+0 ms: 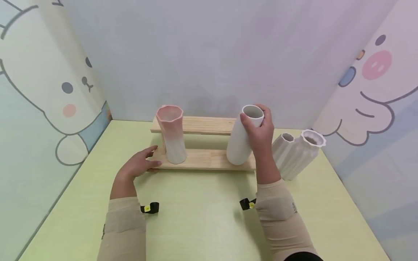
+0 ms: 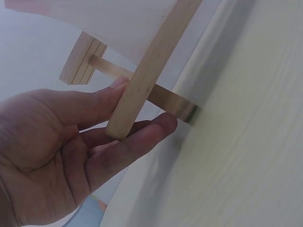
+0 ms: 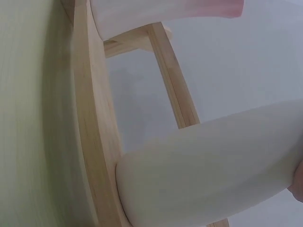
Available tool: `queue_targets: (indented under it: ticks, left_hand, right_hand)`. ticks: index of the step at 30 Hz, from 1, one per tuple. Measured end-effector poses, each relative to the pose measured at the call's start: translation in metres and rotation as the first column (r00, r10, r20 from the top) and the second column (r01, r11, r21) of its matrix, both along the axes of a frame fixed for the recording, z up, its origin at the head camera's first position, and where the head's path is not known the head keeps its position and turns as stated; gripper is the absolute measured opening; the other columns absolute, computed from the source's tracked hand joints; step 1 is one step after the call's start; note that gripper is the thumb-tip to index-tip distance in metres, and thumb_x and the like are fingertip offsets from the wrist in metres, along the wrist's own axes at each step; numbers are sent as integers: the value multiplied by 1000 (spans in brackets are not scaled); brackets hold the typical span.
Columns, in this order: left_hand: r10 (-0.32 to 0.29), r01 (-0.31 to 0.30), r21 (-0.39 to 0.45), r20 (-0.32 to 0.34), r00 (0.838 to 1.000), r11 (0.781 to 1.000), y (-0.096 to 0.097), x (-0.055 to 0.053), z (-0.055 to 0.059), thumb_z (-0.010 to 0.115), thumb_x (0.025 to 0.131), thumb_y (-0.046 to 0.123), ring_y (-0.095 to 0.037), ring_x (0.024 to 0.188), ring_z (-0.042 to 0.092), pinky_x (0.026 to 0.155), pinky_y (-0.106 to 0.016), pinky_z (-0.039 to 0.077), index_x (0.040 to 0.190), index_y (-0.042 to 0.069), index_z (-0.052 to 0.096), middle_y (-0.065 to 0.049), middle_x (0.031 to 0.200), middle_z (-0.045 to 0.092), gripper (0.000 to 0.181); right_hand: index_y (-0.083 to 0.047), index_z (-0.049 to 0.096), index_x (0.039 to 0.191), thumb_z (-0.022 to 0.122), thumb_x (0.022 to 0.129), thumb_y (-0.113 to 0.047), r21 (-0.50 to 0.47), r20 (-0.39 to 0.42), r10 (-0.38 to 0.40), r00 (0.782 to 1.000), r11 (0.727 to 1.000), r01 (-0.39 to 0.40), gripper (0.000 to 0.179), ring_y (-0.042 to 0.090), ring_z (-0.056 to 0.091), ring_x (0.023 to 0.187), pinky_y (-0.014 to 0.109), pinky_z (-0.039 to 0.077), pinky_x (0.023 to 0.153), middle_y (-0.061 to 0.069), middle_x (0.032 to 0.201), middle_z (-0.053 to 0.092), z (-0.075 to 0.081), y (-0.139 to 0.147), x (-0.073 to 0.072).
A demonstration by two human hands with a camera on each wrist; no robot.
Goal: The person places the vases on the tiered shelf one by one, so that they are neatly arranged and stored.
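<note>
My right hand [image 1: 262, 130] grips a smooth white vase [image 1: 237, 146] near its rim, thumb on the near side. The vase's base meets the lower board of a two-tier wooden rack [image 1: 205, 159] at its right part, as the right wrist view also shows. At the rack's left end, my left hand [image 1: 138, 164] pinches the lower board [image 2: 137, 90] between thumb and fingers. A pink-and-white vase [image 1: 173, 134] with a scalloped rim stands upright on that board's left part, close to this hand.
Right of the rack, two ribbed white vases, a narrow one [image 1: 283, 145] and a wider one with a wavy rim [image 1: 308, 145], stand on the pale green table [image 1: 196, 217]. A plain wall [image 1: 209, 65] rises behind the rack, with cartoon-printed panels at both sides.
</note>
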State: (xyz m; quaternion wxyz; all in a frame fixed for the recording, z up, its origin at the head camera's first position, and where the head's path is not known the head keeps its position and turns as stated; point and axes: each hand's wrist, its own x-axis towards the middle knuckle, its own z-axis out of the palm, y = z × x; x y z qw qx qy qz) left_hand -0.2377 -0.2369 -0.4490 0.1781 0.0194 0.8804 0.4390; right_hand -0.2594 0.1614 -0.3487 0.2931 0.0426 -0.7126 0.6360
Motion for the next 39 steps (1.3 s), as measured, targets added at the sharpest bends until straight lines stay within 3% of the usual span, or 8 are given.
queue_targets:
  ticks: [13,22,29,33,36,39]
  left_hand:
    - [6,-6,6,-2,1000,1000,-1,0,-2,69,92,35,-22,97,73,110,-64,29,159,19,17,-24,158,26,86]
    - [11,-11,2,-3,1000,1000,0,-1,-2,69,91,35,-23,99,72,110,-64,29,159,19,18,-24,159,25,86]
    - [9,-9,3,-2,1000,1000,-2,-2,-2,69,91,37,-22,98,72,110,-64,29,159,19,18,-24,159,24,87]
    - [26,-26,-10,16,1000,1000,-5,2,-4,69,91,39,-21,98,72,110,-65,29,159,20,17,-24,159,25,87]
    - [23,-23,-9,4,1000,1000,-4,2,-5,69,91,39,-21,98,72,110,-65,29,159,20,18,-24,158,26,86]
    - [6,-6,-7,-10,1000,1000,-2,1,-3,68,91,40,-20,99,72,110,-65,29,158,19,19,-24,158,27,86]
  right_hand:
    - [-19,57,122,79,78,-42,27,-33,-26,999,999,27,54,15,63,89,29,54,74,1,104,65,0,-5,1]
    - [-21,57,123,79,78,-43,32,-14,-28,1000,999,28,55,15,63,91,28,53,76,3,107,65,0,-4,1]
    - [-24,52,131,76,81,-45,107,20,5,1000,994,-7,60,14,61,95,30,51,79,2,113,63,3,1,2]
    - [-18,45,140,74,84,-42,151,-86,61,994,987,-47,68,13,55,114,33,46,96,2,130,58,8,6,8]
    - [-10,40,143,73,85,-43,166,-213,86,973,985,-51,74,19,49,127,38,39,108,5,138,53,17,18,18]
    - [-9,39,143,73,85,-45,167,-303,72,950,986,-22,76,29,47,129,39,38,110,6,138,52,26,35,33]
